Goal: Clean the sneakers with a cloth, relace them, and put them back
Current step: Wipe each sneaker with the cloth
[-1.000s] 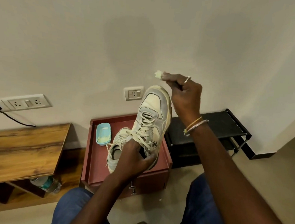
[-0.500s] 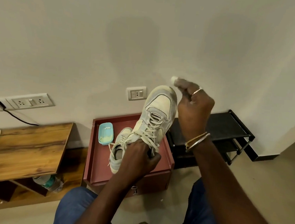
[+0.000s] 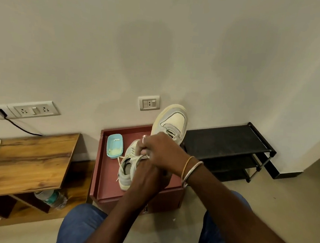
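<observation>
Holding one sneaker (image 3: 174,120) toe-up over the maroon tray (image 3: 107,176), the left hand (image 3: 147,179) grips its heel end while the right hand (image 3: 164,150) curls at the laces (image 3: 146,156), can't tell what it pinches. The other sneaker (image 3: 126,168) lies inside the tray.

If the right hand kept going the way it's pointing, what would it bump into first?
The right hand is right at the held sneaker, over its laces. Past that, it would probably meet the blue dish on the tray, though depth is unclear.

Heel, laces of raised sneaker (image 3: 173,122) behind left hand (image 3: 147,178), right hand (image 3: 164,150)
</observation>
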